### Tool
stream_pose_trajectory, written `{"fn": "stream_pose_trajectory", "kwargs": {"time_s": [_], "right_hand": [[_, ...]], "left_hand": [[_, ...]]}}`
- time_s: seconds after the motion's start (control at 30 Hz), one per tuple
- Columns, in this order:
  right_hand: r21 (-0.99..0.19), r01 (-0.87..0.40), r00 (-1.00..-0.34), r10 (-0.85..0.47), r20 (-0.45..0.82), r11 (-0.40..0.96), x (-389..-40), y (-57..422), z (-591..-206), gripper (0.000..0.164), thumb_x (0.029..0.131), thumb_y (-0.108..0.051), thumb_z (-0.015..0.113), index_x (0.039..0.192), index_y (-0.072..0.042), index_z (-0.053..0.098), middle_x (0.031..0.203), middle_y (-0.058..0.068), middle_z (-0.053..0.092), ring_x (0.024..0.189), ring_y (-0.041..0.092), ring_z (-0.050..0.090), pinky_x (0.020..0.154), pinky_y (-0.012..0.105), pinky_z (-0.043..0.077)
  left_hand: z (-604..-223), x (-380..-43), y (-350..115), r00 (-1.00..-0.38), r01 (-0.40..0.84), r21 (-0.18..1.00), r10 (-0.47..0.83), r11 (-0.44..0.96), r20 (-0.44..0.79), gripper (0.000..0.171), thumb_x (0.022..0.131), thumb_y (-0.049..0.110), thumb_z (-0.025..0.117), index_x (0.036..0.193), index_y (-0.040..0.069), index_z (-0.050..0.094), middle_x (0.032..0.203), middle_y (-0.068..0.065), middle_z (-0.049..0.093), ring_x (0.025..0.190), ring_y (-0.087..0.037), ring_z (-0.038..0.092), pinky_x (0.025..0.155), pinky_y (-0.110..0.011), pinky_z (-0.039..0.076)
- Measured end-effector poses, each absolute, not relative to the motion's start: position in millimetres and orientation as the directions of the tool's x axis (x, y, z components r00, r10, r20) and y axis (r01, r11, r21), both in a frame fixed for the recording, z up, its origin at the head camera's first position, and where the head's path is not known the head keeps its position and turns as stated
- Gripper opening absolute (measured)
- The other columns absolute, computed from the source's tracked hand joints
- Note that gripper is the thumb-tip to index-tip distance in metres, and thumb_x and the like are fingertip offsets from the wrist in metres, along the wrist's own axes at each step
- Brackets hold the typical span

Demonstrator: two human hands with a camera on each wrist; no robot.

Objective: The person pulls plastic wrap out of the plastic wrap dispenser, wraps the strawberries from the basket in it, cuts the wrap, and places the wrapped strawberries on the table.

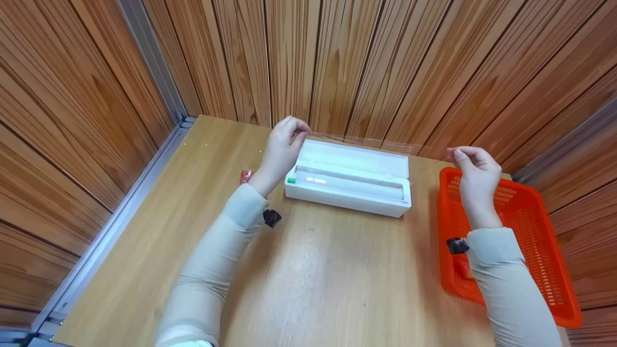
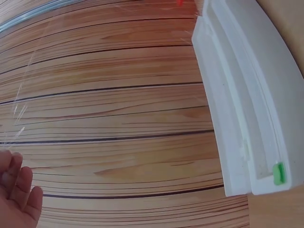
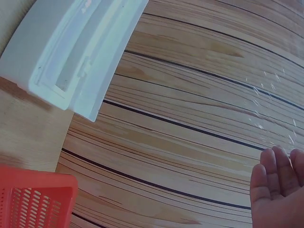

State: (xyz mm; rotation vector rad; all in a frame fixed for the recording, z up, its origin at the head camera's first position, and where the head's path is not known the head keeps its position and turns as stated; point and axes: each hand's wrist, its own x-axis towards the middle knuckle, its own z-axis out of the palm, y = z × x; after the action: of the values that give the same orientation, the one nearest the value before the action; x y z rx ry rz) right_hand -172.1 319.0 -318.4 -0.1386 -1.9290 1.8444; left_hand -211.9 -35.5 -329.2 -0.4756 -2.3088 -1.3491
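Note:
A clear sheet of cling film (image 1: 371, 142) stretches between my hands, above and behind the dispenser; its glints (image 3: 263, 90) show in the right wrist view. My left hand (image 1: 284, 149) pinches its left end between thumb and fingers. At the other end, my right hand (image 1: 479, 183) pinches the film above the basket's far part. The white cling film dispenser (image 1: 347, 205) sits on the table between them, its lid (image 1: 354, 156) raised. Inside lies the film roll (image 1: 342, 183). A green slider (image 2: 279, 174) is at the dispenser's left end.
An orange plastic basket (image 1: 446, 231) stands on the right under my right forearm, with a red item (image 1: 462, 266) inside, partly hidden. Beside my left wrist, a small red shiny thing (image 1: 246, 175) lies on the wooden table (image 1: 337, 279). Wood-panelled walls (image 1: 332, 62) enclose the back and sides.

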Motion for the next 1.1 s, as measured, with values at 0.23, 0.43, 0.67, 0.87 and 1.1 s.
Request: {"fn": "stream_pose_trajectory", "kwargs": {"time_s": [0.23,0.43,0.67,0.87,1.1], "right_hand": [[-0.966,-0.232,-0.907,0.333,0.257,0.112,-147.5,323.0,-327.0,0.027,0.078,-0.016,0.062,0.096,0.004,0.059,0.088,0.007,0.065,0.085,0.017,0.059,0.079,0.013,0.046],[-0.970,-0.200,-0.925,0.301,0.233,0.138,-124.0,327.3,-333.6,0.029,0.081,-0.017,0.060,0.100,0.005,0.058,0.093,0.009,0.064,0.088,0.017,0.059,0.079,0.012,0.046],[-0.958,-0.163,-0.938,0.262,0.225,0.237,-96.4,329.8,-345.9,0.027,0.082,-0.015,0.058,0.101,0.004,0.058,0.094,0.007,0.065,0.089,0.015,0.059,0.081,0.012,0.045],[-0.888,-0.222,-0.950,0.114,0.290,0.404,-79.1,339.2,-361.0,0.024,0.086,-0.012,0.052,0.103,0.005,0.058,0.096,0.003,0.065,0.089,0.011,0.058,0.080,0.011,0.045],[-0.800,-0.275,-0.955,-0.055,0.291,0.534,-62.6,348.7,-381.4,0.020,0.087,-0.010,0.050,0.103,-0.003,0.060,0.100,-0.001,0.063,0.086,0.008,0.056,0.077,0.011,0.046]], "left_hand": [[-333.1,-196.4,-43.9,-0.849,0.520,0.726,0.174,0.449,0.500,0.009,0.088,0.013,0.050,0.092,0.009,0.057,0.091,0.000,0.056,0.089,-0.008,0.053,0.082,-0.020,0.045],[-337.5,-183.1,-50.6,-0.790,0.612,0.687,0.272,0.392,0.549,0.008,0.087,0.011,0.051,0.090,0.006,0.057,0.087,-0.002,0.056,0.082,-0.008,0.053,0.076,-0.021,0.047],[-346.3,-166.3,-58.5,-0.728,0.685,0.626,0.358,0.372,0.585,0.007,0.085,0.011,0.054,0.087,0.006,0.058,0.087,-0.002,0.059,0.087,-0.010,0.054,0.083,-0.027,0.046],[-358.1,-154.7,-63.8,-0.725,0.680,0.658,0.432,0.324,0.536,0.005,0.084,0.009,0.056,0.085,0.005,0.059,0.084,-0.003,0.060,0.085,-0.011,0.057,0.081,-0.026,0.048],[-379.1,-144.6,-66.0,-0.765,0.591,0.738,0.519,0.327,0.382,0.005,0.083,0.006,0.055,0.085,0.009,0.059,0.085,-0.002,0.060,0.083,-0.010,0.056,0.077,-0.025,0.049]]}}
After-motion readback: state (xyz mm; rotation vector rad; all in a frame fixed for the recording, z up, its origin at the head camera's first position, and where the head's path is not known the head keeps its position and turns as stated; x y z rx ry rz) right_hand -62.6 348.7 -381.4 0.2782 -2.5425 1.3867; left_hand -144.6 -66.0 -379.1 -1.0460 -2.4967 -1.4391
